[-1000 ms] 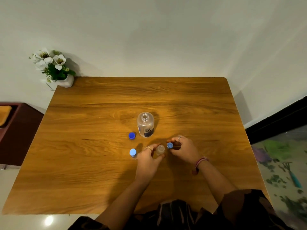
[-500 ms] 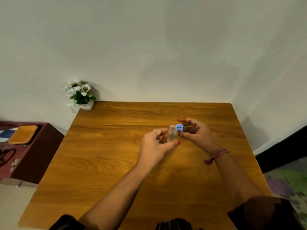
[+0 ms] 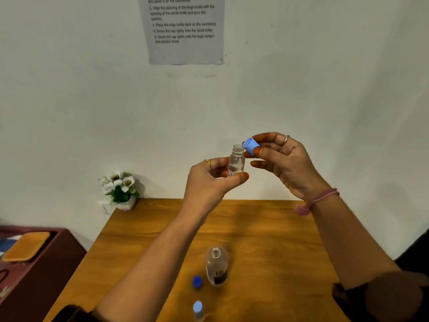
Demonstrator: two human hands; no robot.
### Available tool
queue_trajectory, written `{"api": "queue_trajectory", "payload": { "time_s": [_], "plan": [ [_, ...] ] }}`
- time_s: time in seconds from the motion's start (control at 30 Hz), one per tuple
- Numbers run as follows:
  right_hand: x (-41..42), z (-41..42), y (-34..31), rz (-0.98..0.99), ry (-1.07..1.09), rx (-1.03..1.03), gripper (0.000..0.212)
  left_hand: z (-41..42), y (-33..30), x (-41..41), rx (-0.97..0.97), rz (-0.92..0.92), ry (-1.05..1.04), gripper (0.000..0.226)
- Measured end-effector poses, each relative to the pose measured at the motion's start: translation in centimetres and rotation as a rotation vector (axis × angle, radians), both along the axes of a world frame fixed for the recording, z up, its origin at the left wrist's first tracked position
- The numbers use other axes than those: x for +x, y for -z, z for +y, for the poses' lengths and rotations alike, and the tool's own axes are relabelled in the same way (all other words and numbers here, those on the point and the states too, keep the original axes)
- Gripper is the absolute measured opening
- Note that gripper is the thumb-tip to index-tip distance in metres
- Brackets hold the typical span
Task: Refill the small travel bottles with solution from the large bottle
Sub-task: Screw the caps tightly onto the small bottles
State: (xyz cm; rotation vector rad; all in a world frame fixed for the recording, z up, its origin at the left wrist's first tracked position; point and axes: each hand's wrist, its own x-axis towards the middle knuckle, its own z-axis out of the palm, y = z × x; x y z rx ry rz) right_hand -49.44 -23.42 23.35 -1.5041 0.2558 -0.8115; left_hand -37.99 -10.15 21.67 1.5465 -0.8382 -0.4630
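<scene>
Above the table's far edge, the left hand (image 3: 210, 180) grips a small clear travel bottle (image 3: 236, 161) upright with its mouth uncovered. Just beside that mouth, the right hand (image 3: 284, 159) pinches its light blue cap (image 3: 250, 145). On the wooden table (image 3: 267, 252), near its near edge, stand the large bottle (image 3: 216, 266), uncapped, a dark blue cap (image 3: 197, 281) beside it, and a second, capped travel bottle (image 3: 198, 310).

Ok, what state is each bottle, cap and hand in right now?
Held bottle: uncapped, upright, raised off the table.
Light cap: off, pinched beside the bottle's neck.
Large bottle: open, standing.
Dark cap: off, on the table.
Second small bottle: capped, standing.
Left hand: gripping the held bottle.
Right hand: pinching the light cap.
</scene>
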Motion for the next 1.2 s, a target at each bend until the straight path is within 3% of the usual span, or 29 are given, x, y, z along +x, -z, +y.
{"api": "queue_trajectory", "payload": {
  "time_s": [0.63,0.97,1.1,1.2],
  "plan": [
    [-0.4,-1.3,-12.2,0.224,-0.054,-0.635,0.025,-1.2,-6.1,0.5,-0.115,-0.001,0.01,0.042],
    [0.5,-0.6,-15.5,0.483,0.034,-0.998,0.022,-1.7,-6.3,0.2,-0.119,0.003,-0.011,0.042],
    [1.4,0.1,-15.2,0.619,0.182,-1.093,0.036,-1.7,-6.0,0.1,-0.125,0.026,-0.013,0.043],
    [1.1,0.2,-15.2,0.689,0.172,-1.107,0.057,-1.6,-5.8,0.1,-0.128,0.04,-0.009,0.042]
  ]
}}
